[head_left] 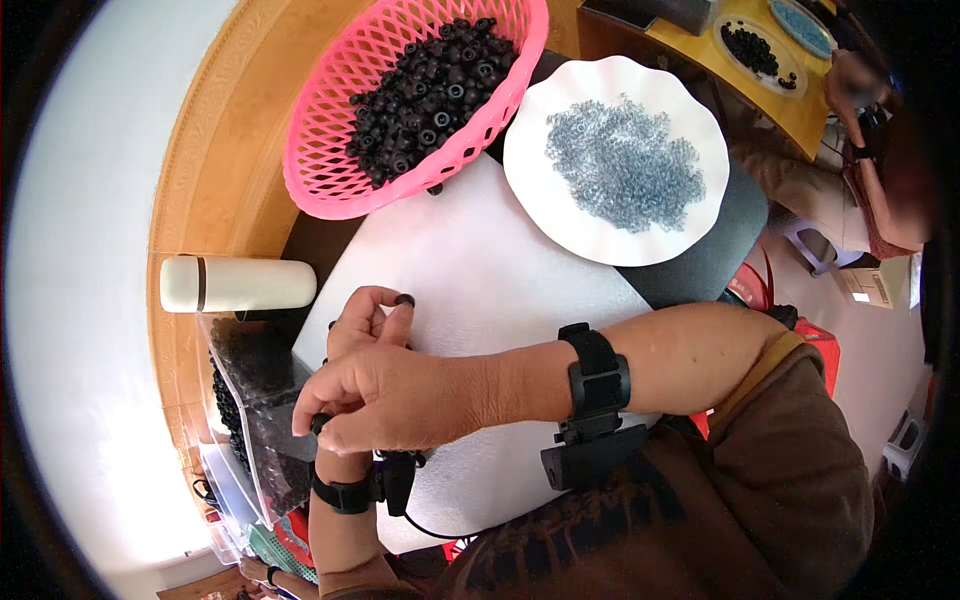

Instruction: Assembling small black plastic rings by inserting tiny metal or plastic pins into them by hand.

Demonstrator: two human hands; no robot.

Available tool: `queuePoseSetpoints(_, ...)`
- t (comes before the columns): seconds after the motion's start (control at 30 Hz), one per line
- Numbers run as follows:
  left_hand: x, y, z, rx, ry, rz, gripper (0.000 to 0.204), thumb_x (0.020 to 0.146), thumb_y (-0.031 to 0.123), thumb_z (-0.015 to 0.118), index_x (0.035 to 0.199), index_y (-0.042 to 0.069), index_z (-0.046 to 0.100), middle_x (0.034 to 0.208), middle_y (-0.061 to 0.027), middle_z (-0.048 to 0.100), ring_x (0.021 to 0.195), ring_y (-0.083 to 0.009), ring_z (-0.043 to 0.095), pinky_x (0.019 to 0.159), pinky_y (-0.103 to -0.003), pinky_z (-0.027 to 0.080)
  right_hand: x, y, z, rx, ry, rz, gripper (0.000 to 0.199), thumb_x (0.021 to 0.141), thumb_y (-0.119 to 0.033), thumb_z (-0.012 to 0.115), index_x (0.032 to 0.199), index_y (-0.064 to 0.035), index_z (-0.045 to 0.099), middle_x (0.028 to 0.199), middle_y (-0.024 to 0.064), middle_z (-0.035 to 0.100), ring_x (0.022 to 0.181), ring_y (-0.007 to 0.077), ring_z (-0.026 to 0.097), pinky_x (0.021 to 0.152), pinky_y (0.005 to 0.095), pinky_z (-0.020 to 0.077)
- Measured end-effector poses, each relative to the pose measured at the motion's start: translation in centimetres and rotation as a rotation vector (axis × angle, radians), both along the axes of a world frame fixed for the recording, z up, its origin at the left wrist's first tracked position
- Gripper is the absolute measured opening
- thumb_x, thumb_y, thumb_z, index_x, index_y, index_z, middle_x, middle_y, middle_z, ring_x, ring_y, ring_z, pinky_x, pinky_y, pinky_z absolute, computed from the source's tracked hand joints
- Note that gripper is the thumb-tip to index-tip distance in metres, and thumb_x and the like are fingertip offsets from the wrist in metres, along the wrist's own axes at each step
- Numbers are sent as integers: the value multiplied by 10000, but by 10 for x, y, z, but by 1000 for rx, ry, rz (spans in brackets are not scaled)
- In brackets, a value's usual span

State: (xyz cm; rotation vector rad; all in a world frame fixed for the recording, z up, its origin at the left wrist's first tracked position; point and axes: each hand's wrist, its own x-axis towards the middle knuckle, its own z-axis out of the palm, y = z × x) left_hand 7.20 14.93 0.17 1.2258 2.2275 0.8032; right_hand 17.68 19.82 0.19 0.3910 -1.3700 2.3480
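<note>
My right hand (395, 395) reaches across to the left, over my left wrist. Between its thumb and fingertip is a small black round part (320, 423), near the clear plastic box (225, 340). My left hand (362, 322) lies just beyond, partly hidden behind the right one. Its thumb and forefinger pinch another small black part (404, 299). Black hollow parts (430, 100) fill a pink lattice basket (318, 160) at the far side. A white scalloped plate (530, 165) beside it bears a heap of small clear bluish pieces (625, 165).
A cream flask (240, 284) lies left of the white work surface (450, 255), near the wall. Black parts are visible inside the clear box. At the far right another person sits by a yellow table (800, 120) with similar plates.
</note>
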Motion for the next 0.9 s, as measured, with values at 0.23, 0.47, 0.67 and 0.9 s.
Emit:
queuePoseSetpoints(0.23,8,21,-4,-167,203,-245,148,802,104,630,911,16,580,545,-7,391,499,-89,357,470,-250,318,15,-26,8,37,80,148,191,779,-73,561,951,7,587,687,46,574,630,99,524,596,249,424)
queuePoseSetpoints(0.47,4,29,-7,-178,239,-316,173,761,64,642,921,23,589,581,-36,428,519,-123,399,500,-262,351,19,-37,2,47,76,169,164,762,-65,557,905,3,597,746,114,628,703,194,616,635,299,450)
queuePoseSetpoints(0.67,1,27,-3,-104,184,-456,216,747,15,639,958,16,596,741,-68,523,639,-150,517,591,-271,447,20,-37,1,69,57,126,159,757,-64,556,893,5,601,737,124,632,691,226,628,631,320,462)
queuePoseSetpoints(0.9,-12,24,9,-107,227,-495,209,775,2,609,984,15,598,848,-77,568,722,-168,546,659,-272,457,17,-36,1,123,33,111,146,753,-71,563,875,-1,601,735,131,630,707,247,634,632,330,469)
